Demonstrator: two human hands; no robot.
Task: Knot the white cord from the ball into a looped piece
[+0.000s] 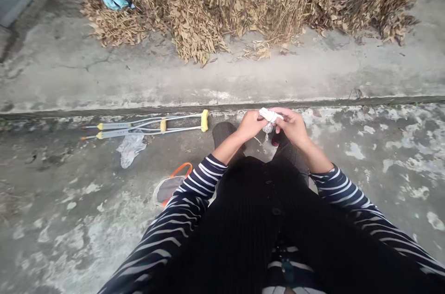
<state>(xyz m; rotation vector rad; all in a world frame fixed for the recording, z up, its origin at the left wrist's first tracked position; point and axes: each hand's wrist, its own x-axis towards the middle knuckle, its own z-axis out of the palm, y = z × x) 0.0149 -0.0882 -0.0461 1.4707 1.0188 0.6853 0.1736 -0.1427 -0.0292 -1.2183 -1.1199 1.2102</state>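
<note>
L hand (249, 126) & R hand (291, 126) both clenched on white cord bundle (269, 116), working it together; aluminium crutch (146, 126) lies nearby on concrete floor (69, 238).

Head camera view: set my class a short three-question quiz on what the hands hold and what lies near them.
1. Which holds the white cord bundle: the left hand, the right hand, or both?
2. True or false: a crutch lies on the ground to the left of the hands.
3. What colour is the crutch's underarm pad?

Key: 1. both; 2. true; 3. yellow.
</note>
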